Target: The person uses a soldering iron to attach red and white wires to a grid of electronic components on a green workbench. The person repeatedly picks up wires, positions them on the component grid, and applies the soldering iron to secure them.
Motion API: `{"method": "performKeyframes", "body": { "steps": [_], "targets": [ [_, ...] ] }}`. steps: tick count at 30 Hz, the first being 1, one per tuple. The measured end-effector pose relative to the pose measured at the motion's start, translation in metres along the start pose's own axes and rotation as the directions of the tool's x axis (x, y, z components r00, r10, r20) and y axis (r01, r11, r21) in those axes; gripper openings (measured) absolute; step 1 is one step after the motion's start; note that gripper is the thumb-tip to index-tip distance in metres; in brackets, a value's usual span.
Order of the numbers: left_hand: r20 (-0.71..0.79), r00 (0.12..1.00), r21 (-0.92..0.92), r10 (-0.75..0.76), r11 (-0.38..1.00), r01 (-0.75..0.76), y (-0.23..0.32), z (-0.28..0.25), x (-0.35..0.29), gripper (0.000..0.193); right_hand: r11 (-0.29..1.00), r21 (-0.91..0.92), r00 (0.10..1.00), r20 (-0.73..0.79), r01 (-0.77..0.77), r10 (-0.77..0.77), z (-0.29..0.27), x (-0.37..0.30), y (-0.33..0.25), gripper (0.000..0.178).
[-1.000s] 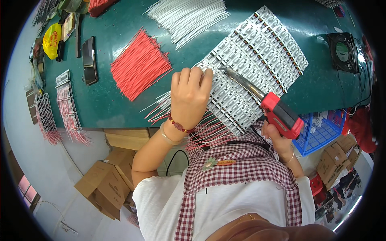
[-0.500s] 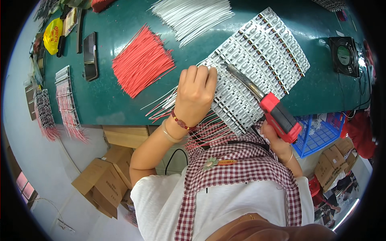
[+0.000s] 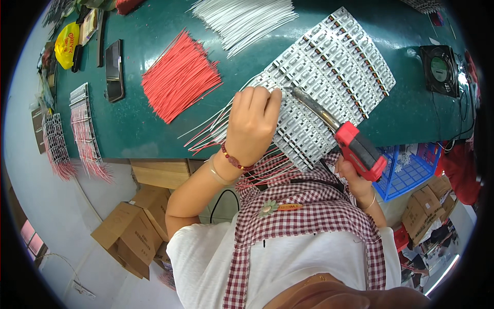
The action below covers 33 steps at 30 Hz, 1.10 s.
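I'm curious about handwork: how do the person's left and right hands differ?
The left hand curls over the white panel of small modules; the right hand holds the red-and-black metal-tipped tool. The left wears a dark-red beaded bracelet; the right shows none. Both are ungloved.

Looks plastic on the tool handle [image 3: 362, 151], metal on the barrel [image 3: 318, 109]. Shines on the smooth tabletop [image 3: 133, 135], looks matt on the cloth apron [image 3: 309, 221].

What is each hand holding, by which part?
Right hand: red and black soldering gun, under its plastic body. Left hand, at white rectangular circuit panel: cannot tell; grip hidden.
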<state>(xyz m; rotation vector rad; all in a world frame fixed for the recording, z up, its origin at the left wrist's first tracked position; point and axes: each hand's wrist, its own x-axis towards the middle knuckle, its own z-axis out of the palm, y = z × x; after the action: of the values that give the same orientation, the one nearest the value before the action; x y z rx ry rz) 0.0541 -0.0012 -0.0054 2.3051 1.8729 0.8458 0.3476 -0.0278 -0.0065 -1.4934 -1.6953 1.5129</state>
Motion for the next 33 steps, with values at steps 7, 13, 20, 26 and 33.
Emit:
{"method": "performKeyframes", "body": {
  "steps": [7, 13, 20, 26, 33],
  "targets": [
    [0.035, 0.999, 0.02, 0.01, 1.0, -0.01, 0.0, 0.003, 0.0, 0.032, 1.0, -0.006, 1.0, -0.008, 0.019, -0.019, 0.002, 0.003, -0.002, 0.024],
    [0.08, 0.996, 0.028, 0.048, 0.998, -0.05, -0.001, 0.002, 0.004, 0.032, 0.994, -0.097, 0.998, 0.024, 0.055, -0.053, -0.001, 0.003, 0.0, 0.024],
    [0.131, 0.99, 0.072, 0.056, 0.995, -0.066, 0.0, 0.0, 0.006, 0.031, 0.998, 0.013, 0.998, -0.003, 0.055, -0.055, -0.004, -0.001, -0.001, 0.027],
    [0.15, 0.988, 0.094, 0.037, 0.994, -0.052, 0.003, -0.003, 0.007, 0.03, 1.0, 0.013, 1.0, 0.021, 0.009, -0.009, -0.002, 0.002, -0.006, 0.027],
    [0.075, 0.997, 0.05, 0.013, 0.999, -0.017, 0.002, 0.0, 0.0, 0.03, 0.969, -0.135, 0.978, 0.029, 0.208, -0.206, 0.002, 0.01, -0.011, 0.026]
  ]
}}
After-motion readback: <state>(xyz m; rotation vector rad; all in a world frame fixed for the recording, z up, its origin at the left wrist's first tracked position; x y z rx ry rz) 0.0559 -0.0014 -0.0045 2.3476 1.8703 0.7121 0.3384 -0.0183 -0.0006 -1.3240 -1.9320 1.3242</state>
